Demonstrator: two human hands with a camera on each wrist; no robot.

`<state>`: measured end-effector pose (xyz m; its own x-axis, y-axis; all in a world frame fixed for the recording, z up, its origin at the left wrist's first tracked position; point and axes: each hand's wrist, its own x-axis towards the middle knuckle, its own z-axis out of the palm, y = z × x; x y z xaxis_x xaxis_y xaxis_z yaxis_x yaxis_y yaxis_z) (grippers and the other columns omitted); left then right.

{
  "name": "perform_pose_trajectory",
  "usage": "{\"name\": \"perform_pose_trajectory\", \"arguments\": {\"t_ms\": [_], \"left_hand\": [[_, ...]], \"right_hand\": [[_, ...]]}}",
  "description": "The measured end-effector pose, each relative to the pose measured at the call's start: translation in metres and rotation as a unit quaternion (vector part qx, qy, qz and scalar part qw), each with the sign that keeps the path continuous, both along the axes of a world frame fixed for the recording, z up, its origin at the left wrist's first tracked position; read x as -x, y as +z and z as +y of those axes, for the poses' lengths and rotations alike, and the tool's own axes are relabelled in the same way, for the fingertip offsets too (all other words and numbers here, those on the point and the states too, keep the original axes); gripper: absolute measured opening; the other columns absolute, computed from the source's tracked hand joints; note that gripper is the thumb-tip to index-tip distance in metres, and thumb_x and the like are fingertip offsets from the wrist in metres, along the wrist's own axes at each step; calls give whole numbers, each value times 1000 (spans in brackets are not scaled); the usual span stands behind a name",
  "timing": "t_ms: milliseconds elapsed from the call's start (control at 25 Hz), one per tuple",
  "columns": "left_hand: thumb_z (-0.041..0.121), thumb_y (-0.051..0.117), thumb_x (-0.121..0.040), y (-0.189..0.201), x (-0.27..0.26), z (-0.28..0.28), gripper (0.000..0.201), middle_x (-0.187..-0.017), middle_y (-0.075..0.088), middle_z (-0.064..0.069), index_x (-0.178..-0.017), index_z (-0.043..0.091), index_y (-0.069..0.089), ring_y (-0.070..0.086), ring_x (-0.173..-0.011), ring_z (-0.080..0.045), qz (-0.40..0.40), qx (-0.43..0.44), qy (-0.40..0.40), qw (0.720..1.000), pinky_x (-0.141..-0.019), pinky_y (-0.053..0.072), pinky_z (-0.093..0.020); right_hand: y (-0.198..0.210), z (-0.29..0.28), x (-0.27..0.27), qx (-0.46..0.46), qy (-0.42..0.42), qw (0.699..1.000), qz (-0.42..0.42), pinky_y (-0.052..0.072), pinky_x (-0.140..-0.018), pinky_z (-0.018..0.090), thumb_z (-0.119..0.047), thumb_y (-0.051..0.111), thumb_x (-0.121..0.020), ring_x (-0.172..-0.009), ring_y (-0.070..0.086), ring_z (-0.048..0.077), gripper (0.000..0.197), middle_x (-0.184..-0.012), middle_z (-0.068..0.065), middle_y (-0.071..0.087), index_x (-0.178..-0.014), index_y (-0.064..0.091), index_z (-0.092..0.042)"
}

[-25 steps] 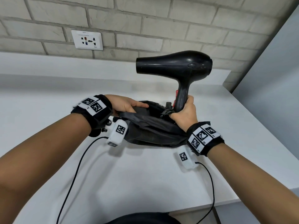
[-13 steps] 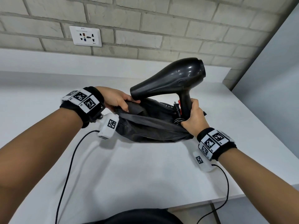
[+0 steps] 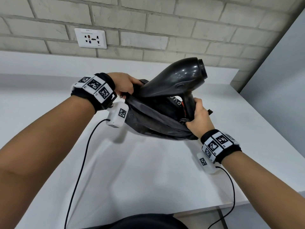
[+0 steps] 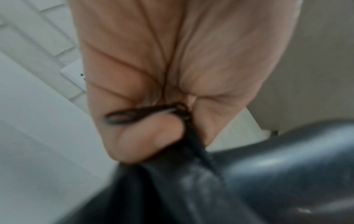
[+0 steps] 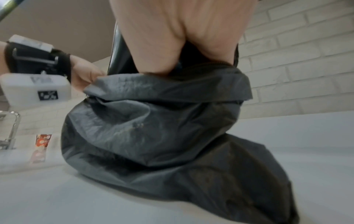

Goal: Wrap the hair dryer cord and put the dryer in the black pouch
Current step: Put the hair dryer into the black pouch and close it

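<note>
My right hand (image 3: 197, 119) grips the dryer (image 3: 175, 83) by its handle, cord bundle underneath. The barrel slopes nozzle-down toward the black pouch (image 3: 153, 119) mouth, which my left hand (image 3: 123, 84) pinches open at the far rim. I judge the push runs along that axis, leftward into the pouch.

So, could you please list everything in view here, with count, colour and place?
hair dryer: one, black, nozzle tilted down into the pouch mouth
wrapped cord: one, black, round the handle's base
pouch: one, black, on the counter, mouth open
counter: one, white, under the pouch
wall socket: one, white, on the brick wall
tap: one, chrome, far left
left hand: pinches the pouch's edge
right hand: grips the dryer's handle
</note>
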<state>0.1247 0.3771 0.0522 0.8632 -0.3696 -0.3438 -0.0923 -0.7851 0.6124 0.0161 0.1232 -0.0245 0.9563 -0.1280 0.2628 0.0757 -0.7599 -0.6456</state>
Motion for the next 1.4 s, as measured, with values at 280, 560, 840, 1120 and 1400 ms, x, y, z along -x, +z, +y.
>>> {"name": "perform_pose_trajectory", "arguments": {"t_ms": [280, 560, 840, 1120, 1400], "left_hand": [[-7, 43, -81, 24, 17, -18, 59, -89, 58, -10, -126, 27, 54, 46, -55, -19, -70, 38, -21, 997, -50, 42, -23], [-15, 40, -75, 37, 31, -22, 53, -99, 57, -14, -102, 27, 59, 46, -59, -22, -98, 74, -60, 991, -51, 40, -26], [-13, 42, -76, 40, 39, -23, 67, -133, 43, 7, -130, 26, 51, 60, -87, -32, -129, -18, -147, 981, -55, 48, -27], [-6, 39, -83, 42, 51, -45, 46, -105, 66, -2, -108, 18, 70, 63, -87, -18, -269, 87, 52, 958, -79, 49, -19], [-2, 36, -88, 43, 64, -50, 48, -128, 60, -6, -127, 17, 58, 57, -117, -20, -338, 72, 4, 939, -101, 39, -18]], "right_hand": [[-6, 1, -3, 149, 34, 988, 3, 42, -85, 34, 10, 53, -71, -104, 51, 35, 65, -113, 22, 54, -131, 33, -5], [0, 8, -1, 199, 50, 979, 17, 41, -91, 39, 12, 57, -72, -110, 47, 37, 70, -121, 23, 51, -135, 31, -3], [-8, 9, -3, 266, 47, 962, 38, 46, -89, 40, 17, 48, -73, -116, 44, 37, 72, -126, 17, 50, -138, 29, -7], [-11, 18, -8, 296, 43, 954, 18, 49, -76, 46, 19, 37, -73, -107, 45, 42, 68, -120, 16, 51, -136, 32, -7], [-11, 15, -6, 335, 45, 941, 19, 49, -79, 46, 13, 39, -78, -104, 48, 35, 64, -119, 14, 50, -137, 28, -9]]}}
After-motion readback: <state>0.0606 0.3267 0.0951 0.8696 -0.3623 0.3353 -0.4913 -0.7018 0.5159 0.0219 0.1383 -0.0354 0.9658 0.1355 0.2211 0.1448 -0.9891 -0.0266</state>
